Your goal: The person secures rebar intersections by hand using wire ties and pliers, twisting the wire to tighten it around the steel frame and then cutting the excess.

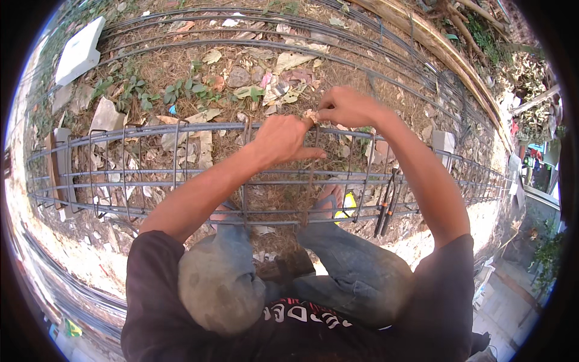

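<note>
A long rebar cage (181, 172) of lengthwise bars and square stirrups spans the view above my knees. My left hand (283, 136) is on its far top bar, fingers curled over it by a stirrup and thumb stretched toward me. Just right of it, my right hand (341, 108) pinches at that same joint, beside a small pale tan bit (310, 116) too small to identify; what exactly its fingertips hold is unclear. Dark long-handled tools with orange bands (384, 208) hang upright in the cage below my right forearm.
Loose long rods (253, 42) lie beyond the cage on leaf-strewn ground with broken rubble. White blocks (78, 51) sit at the upper left and by the cage's right part (443, 142). Planks (458, 78) run along the upper right. My feet (329, 199) are under the cage.
</note>
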`<state>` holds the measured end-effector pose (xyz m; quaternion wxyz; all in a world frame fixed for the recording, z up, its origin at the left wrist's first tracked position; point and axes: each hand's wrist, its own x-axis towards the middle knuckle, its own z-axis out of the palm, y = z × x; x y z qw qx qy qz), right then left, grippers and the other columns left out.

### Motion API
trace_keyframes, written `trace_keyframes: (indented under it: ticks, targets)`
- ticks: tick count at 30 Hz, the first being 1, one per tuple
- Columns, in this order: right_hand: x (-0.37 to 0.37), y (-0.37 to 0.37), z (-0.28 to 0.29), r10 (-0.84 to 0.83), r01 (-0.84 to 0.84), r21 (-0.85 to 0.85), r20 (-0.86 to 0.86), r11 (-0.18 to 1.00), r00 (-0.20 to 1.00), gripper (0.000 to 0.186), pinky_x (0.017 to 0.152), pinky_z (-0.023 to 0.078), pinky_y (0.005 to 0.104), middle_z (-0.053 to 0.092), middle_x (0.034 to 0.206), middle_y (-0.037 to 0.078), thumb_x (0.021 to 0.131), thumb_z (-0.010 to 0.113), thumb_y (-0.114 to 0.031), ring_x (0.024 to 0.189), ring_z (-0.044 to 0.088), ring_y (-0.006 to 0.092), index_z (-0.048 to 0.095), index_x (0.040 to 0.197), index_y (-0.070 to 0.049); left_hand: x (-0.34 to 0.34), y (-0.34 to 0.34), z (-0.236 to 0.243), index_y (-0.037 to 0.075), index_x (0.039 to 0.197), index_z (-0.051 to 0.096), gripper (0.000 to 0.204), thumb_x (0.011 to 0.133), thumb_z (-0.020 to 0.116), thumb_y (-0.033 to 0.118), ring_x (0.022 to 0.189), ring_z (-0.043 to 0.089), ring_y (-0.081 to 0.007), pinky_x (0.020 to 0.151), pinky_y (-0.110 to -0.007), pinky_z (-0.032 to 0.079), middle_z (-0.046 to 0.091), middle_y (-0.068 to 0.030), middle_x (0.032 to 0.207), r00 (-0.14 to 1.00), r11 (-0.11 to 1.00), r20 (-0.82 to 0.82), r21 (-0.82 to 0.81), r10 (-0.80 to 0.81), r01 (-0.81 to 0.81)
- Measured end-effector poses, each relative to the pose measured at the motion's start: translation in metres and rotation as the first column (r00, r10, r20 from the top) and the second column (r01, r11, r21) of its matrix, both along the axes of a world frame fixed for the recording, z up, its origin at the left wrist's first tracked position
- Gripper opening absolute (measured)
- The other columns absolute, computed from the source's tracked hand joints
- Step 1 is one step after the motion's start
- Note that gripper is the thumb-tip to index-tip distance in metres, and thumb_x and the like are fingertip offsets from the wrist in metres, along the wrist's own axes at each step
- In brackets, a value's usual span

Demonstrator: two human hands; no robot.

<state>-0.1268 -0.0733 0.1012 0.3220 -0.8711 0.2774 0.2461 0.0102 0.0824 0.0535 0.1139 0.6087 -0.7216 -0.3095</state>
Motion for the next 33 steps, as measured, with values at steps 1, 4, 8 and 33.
trace_keyframes:
  ticks: [1, 4, 8, 33]
  targets:
    - [-0.007, 0.003, 0.008, 0.000, 0.000, 0.001, -0.004, 1.000, 1.000, 0.016, 0.064, 0.047, 0.0414, 0.068, 0.075, 0.010, 0.080, 0.066, -0.016, 0.068, 0.063, 0.0299, 0.072, 0.089, -0.004, -0.001, -0.001, -0.001, 0.002, 0.111, 0.065, 0.073, 0.077, 0.068, 0.066, 0.079, 0.068, -0.0396, 0.070, -0.049, 0.053, 0.068, -0.0220, 0.080, 1.000, 1.000, -0.006, 0.003, 0.001, -0.001]
    - [-0.018, 0.015, 0.019, 0.156, -0.109, -0.204, 0.228, 0.973, 0.961, 0.025, 0.067, 0.052, 0.0431, 0.069, 0.087, 0.009, 0.084, 0.065, -0.025, 0.078, 0.067, 0.0296, 0.068, 0.103, -0.009, 0.000, 0.000, -0.003, 0.003, 0.110, 0.065, 0.068, 0.077, 0.069, 0.062, 0.077, 0.068, -0.0391, 0.069, -0.048, 0.053, 0.068, -0.0216, 0.080, 0.999, 0.999, -0.008, -0.024, 0.032, -0.032]
    - [-0.022, 0.022, 0.006, 0.431, -0.355, -0.353, 0.162, 0.866, 0.888, 0.027, 0.072, 0.054, 0.0436, 0.069, 0.094, 0.007, 0.088, 0.065, -0.026, 0.088, 0.068, 0.0297, 0.064, 0.111, -0.013, -0.006, 0.000, -0.008, -0.002, 0.089, 0.067, 0.061, 0.076, 0.071, 0.058, 0.069, 0.069, -0.0361, 0.061, -0.045, 0.054, 0.068, -0.0204, 0.072, 0.998, 0.990, -0.033, -0.127, 0.050, -0.054]
    - [-0.020, 0.024, 0.032, 0.103, 0.002, -0.312, 0.318, 0.950, 0.943, 0.033, 0.069, 0.052, 0.0427, 0.069, 0.089, 0.014, 0.085, 0.072, -0.025, 0.078, 0.066, 0.0321, 0.066, 0.109, -0.002, -0.014, -0.012, 0.005, -0.002, 0.074, 0.070, 0.061, 0.078, 0.071, 0.059, 0.069, 0.070, -0.0353, 0.065, -0.044, 0.056, 0.069, -0.0213, 0.071, 0.985, 0.984, -0.014, 0.058, 0.171, -0.170]
